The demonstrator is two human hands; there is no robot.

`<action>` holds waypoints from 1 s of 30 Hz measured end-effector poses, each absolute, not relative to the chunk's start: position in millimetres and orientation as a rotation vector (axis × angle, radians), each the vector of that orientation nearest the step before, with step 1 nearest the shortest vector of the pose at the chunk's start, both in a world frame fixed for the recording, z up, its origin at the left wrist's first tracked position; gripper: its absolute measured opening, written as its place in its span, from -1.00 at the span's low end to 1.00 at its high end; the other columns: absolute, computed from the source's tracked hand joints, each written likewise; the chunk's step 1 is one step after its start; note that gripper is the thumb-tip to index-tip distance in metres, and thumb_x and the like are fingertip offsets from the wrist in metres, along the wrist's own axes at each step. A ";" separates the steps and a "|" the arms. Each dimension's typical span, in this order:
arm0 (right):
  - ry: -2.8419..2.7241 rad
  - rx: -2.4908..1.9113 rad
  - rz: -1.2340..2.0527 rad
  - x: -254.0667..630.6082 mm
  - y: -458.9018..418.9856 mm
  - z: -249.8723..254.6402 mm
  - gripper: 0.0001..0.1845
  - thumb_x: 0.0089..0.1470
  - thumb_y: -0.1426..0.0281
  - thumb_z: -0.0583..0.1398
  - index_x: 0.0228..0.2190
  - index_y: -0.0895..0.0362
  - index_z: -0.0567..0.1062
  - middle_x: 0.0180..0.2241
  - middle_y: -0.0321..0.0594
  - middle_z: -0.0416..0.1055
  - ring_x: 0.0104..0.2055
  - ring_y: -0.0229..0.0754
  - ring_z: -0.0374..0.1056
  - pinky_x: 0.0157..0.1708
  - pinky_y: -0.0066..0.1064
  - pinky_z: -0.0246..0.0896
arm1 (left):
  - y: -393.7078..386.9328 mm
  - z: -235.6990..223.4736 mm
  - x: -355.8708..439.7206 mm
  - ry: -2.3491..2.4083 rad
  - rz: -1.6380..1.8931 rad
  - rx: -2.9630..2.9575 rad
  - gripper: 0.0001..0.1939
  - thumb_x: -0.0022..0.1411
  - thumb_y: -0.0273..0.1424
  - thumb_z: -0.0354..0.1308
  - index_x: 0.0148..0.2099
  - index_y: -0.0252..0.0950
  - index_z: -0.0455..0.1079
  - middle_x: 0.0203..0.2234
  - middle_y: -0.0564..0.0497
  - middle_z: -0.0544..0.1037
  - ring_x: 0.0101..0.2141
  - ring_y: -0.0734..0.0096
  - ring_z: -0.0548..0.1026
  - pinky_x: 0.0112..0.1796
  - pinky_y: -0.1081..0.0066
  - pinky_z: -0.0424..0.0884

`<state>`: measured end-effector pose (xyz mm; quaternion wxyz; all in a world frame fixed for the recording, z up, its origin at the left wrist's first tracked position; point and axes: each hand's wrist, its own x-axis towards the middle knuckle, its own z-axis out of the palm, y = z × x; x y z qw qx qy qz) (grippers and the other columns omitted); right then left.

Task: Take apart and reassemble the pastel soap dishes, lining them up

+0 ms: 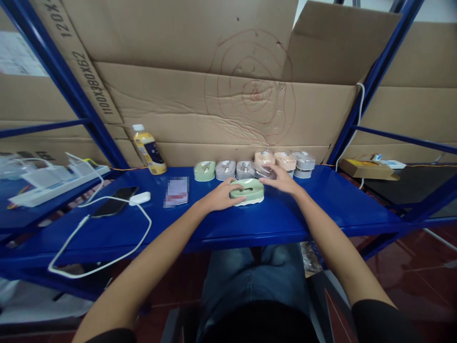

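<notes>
On the blue shelf top in front of me lies a pale green oval box (255,189), with an oblong slot-like recess on its top and a whitish wavy edge at its base. My left hand (224,194) grips its left end, thumb on the near side and fingers on the far side. Over the right end reaches my right hand (281,180), fingers spread and thumb close to the green box; whether it touches is hard to tell. Just behind its fingers is a greyish clear-lidded box (262,174), partly covered by the hand.
Along the cardboard backing stand another green box (204,170), grey boxes (225,170) and stacked peach boxes (284,160). A stacked grey pair (303,164) ends the row. Leftward are a yellow bottle (150,150), a flat packet (176,191), a phone (114,202) and a white cable (103,275).
</notes>
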<state>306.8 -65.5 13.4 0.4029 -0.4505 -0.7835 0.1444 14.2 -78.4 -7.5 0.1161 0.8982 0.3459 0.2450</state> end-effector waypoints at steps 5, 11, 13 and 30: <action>-2.117 -1.074 0.370 303.1 -68.5 12.1 -0.07 -0.13 0.07 0.50 0.23 0.11 0.44 0.23 0.05 0.42 0.23 0.16 0.40 0.24 0.07 0.31 | -77.6 -10.6 17.5 1.028 0.782 2.576 -0.29 0.25 0.05 0.27 0.30 -0.24 0.35 0.16 -0.22 0.47 0.19 -0.09 0.46 0.25 -0.01 0.33; -2.266 -0.962 0.366 294.1 -70.9 10.7 -0.03 -0.15 0.06 0.51 0.24 0.13 0.45 0.14 0.01 0.46 0.13 0.10 0.45 0.18 -0.01 0.35 | -76.9 -15.3 24.0 1.139 0.887 2.382 0.14 0.02 0.07 0.44 0.47 -0.29 0.03 0.25 -0.35 0.43 0.24 -0.24 0.42 0.22 -0.11 0.35; -2.305 -0.945 0.348 289.8 -71.1 9.7 -0.02 -0.16 0.05 0.52 0.24 0.13 0.46 0.12 0.01 0.48 0.13 0.11 0.45 0.18 -0.01 0.35 | -76.9 -16.7 26.5 1.136 0.909 2.348 0.21 -0.02 0.06 0.47 0.48 -0.28 -0.02 0.18 -0.34 0.49 0.20 -0.25 0.47 0.18 -0.12 0.38; -2.482 -1.039 0.311 281.4 -80.1 21.8 0.02 -0.16 -0.08 0.48 0.27 0.08 0.46 0.05 -0.01 0.51 0.07 0.15 0.47 0.13 0.08 0.37 | -83.6 -13.8 36.8 1.003 0.918 2.317 0.30 -0.06 -0.04 0.52 0.54 -0.24 -0.12 0.15 -0.32 0.52 0.15 -0.29 0.52 0.14 -0.18 0.40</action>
